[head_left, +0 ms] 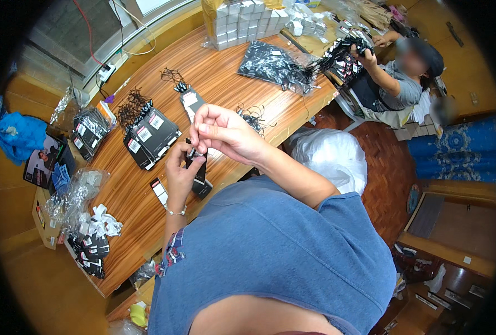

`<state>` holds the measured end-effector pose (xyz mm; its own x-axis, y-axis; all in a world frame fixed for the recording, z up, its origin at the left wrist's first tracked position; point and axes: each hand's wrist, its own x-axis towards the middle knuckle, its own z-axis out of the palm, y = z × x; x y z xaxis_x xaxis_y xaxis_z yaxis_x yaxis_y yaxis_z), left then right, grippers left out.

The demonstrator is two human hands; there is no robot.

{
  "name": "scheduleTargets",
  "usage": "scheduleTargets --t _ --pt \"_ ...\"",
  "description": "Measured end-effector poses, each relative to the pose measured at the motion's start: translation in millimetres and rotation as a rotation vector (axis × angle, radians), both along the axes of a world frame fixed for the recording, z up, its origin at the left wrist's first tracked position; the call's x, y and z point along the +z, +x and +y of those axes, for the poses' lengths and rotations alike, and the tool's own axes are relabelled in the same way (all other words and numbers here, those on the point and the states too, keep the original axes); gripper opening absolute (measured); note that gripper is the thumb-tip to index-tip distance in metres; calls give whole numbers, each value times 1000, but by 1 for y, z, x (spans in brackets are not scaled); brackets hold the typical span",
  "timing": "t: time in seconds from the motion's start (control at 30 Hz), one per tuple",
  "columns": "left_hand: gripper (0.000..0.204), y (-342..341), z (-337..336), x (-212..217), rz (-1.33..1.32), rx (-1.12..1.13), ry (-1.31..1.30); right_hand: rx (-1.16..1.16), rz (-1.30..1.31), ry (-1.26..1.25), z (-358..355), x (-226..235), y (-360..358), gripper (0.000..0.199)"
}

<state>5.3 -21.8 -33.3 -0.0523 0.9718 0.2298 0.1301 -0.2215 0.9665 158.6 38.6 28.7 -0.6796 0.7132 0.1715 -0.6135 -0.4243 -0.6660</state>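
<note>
My left hand [181,174] is closed on a black hang tag [198,170], held upright over the near edge of the table. Just above it, my right hand [225,133] pinches with thumb and forefinger at the tag's top end. Whatever lies between those fingertips is too small to make out. Stacked black tags [152,134] with white labels and loose black strings lie to the left of my hands. Beyond my fingers is another tag stack [190,100], strings pointing away. A single white-labelled tag [158,191] rests beside my left wrist.
Loose black strings [252,118] lie right of my right hand. Farther back are a clear bag of black strings [273,64] and stacked small white boxes [242,25]. At right, a co-worker [393,84] handles a string bundle. Crumpled plastic [80,190] covers the left end.
</note>
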Motion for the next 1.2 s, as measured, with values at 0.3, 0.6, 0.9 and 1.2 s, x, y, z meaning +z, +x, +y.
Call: scheduleTargets --t 0.3,0.6,0.9,1.2 --pt "11 8 8 10 126 105 131 0 -87 59 -17 5 4 11" --pt "10 -12 0 27 -91 105 -68 -341 -379 247 0 4 13 12" --pt "13 -19 -3 47 -319 -51 -87 -307 -533 418 -8 5 -3 18" --pt "12 -20 -10 55 -188 -68 -131 -337 -633 642 -9 3 -10 14"
